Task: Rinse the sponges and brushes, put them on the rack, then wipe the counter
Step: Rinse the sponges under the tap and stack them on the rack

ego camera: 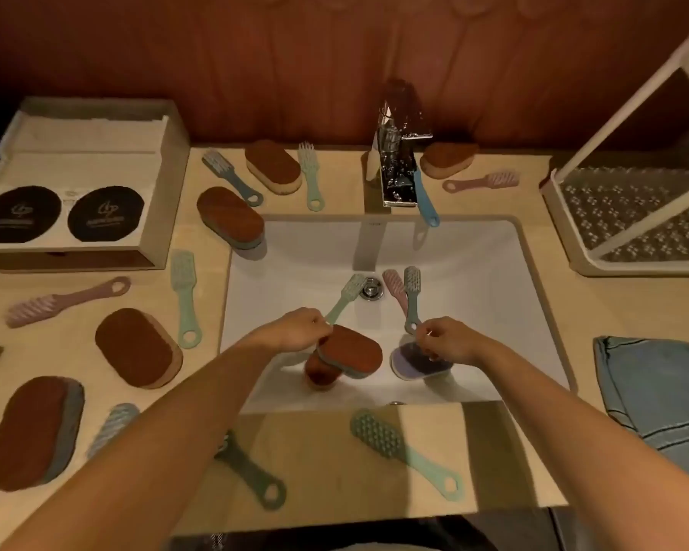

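While they're both low over the sink (474, 248), the left grip (301, 330) is pinching the handle of the mint brush (349, 292), brown sponge (351, 349) tucked right under it. The right grip (448, 340) is pinching the grey brush (412, 288) above a purple sponge (414, 361). Rack (629, 216) sits right of the sink.
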